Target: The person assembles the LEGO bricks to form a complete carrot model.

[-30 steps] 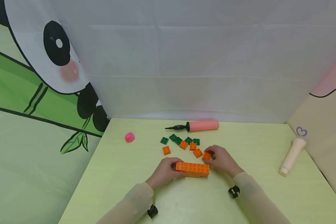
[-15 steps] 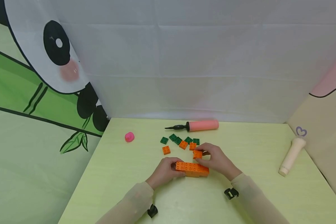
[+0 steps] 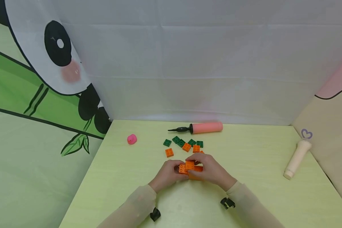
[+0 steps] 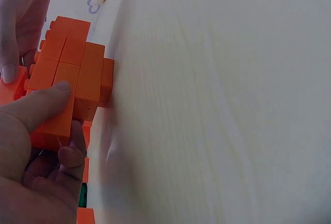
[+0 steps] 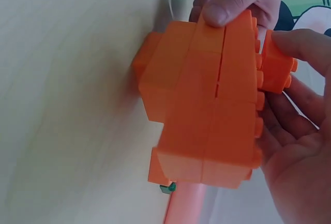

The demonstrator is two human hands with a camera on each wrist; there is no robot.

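Observation:
My left hand grips the left end of a stepped build of orange toy building blocks, thumb along its near side. Above the studs my right hand pinches a single small orange block between thumb and fingers. In the right wrist view that block stands beside the build's studded face; whether it touches is hard to tell. The build's right part is hidden behind my right hand in the head view. The left wrist view shows the build wider at the top than below.
Behind the hands lie loose orange blocks and several green blocks. Farther back is a pink hand pump with a black nozzle. A pink toy sits at left, a pale wooden cylinder at the right edge of the table.
My right hand has carried the small orange block leftward from the build's right end to above its left part. My left hand and the build have stayed in place.

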